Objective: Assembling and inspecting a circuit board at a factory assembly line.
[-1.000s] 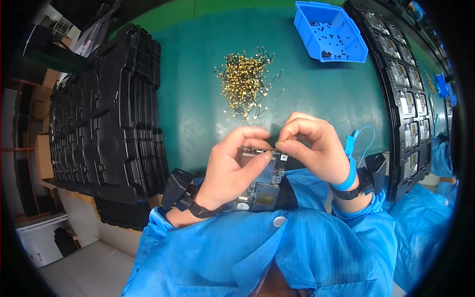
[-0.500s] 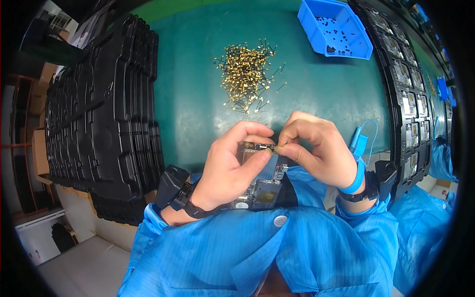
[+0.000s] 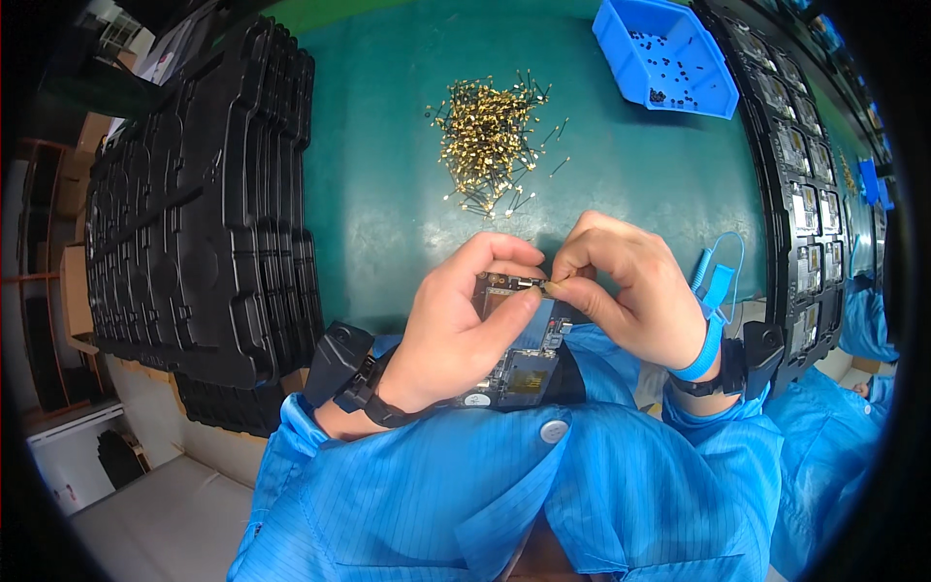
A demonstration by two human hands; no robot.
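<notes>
My left hand (image 3: 465, 325) holds a small circuit board (image 3: 519, 364) close to my body, thumb and fingers curled over its upper edge. My right hand (image 3: 626, 286) pinches a tiny gold-tipped part (image 3: 550, 287) against the board's top edge, fingertips touching those of the left hand. Both wrists carry dark bands; the right one also has a blue strap with a coiled cord (image 3: 716, 281). A loose heap of small gold-ended pins (image 3: 490, 141) lies on the green table (image 3: 388, 194) just beyond my hands.
A tall stack of black moulded trays (image 3: 204, 223) fills the left side. A blue bin (image 3: 664, 53) with small dark pieces stands at the back right. A long black tray (image 3: 805, 194) holding several boards runs down the right edge.
Both hands stay together on the board; my fingertips have shifted slightly at its top edge. The view has shifted a little.
</notes>
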